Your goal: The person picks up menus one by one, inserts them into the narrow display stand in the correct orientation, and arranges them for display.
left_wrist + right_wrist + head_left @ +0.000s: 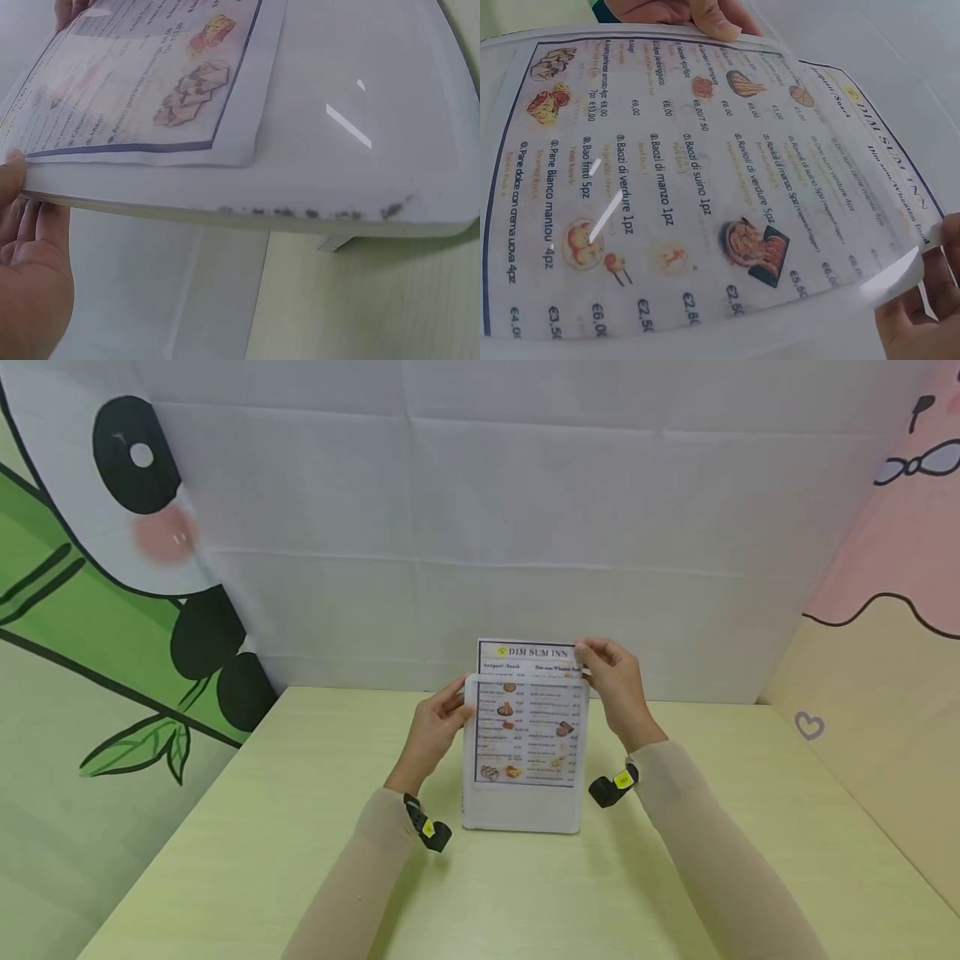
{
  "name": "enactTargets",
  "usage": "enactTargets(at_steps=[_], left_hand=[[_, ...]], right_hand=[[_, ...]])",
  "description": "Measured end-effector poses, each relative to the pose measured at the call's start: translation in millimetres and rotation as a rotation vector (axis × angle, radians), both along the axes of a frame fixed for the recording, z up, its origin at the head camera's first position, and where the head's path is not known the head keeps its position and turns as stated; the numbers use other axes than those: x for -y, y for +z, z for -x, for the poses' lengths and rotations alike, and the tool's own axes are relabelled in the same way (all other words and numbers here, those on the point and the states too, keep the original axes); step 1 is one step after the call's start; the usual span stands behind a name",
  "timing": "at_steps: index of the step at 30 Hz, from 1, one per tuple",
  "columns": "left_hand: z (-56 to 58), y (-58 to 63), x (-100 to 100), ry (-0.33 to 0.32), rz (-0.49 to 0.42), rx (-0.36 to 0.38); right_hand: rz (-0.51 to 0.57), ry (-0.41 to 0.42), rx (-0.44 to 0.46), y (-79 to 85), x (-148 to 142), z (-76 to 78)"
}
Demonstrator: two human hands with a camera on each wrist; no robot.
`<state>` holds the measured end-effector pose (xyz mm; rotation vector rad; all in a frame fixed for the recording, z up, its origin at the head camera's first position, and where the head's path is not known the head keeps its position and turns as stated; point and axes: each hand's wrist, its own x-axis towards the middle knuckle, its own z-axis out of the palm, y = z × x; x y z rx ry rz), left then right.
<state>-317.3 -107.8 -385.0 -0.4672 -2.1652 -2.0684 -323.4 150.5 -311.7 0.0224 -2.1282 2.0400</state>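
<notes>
A printed menu sheet (536,653) headed "DIM SUM INN" sits partly inside a clear-fronted white menu holder (522,812), its top strip standing out above the holder's upper edge. The holder is upright over the table, with a blank band showing below the sheet. My left hand (438,727) grips the holder's left edge, thumb on the front and fingers behind, as the left wrist view shows. At the upper right corner, my right hand (615,685) pinches the exposed part of the sheet. Dark scuffs mark one holder edge (300,214) in the left wrist view.
The pale yellow-green table (300,877) extends around the holder. Behind it hangs a creased white backdrop (337,527), with painted cartoon panels at left and right. Black wrist devices (613,787) with yellow labels are strapped to both wrists.
</notes>
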Motion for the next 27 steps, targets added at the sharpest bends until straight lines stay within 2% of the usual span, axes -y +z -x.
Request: enactTargets(at_steps=[14, 27], left_hand=[[2.0, 4.3, -2.7, 0.007, 0.029, -0.001], [4.9, 4.2, -5.8, 0.031, 0.038, 0.002]], right_hand=[[-0.019, 0.019, 0.033, -2.9, -1.0, 0.7], [0.013, 0.057, 0.036, -8.6, -4.1, 4.2]])
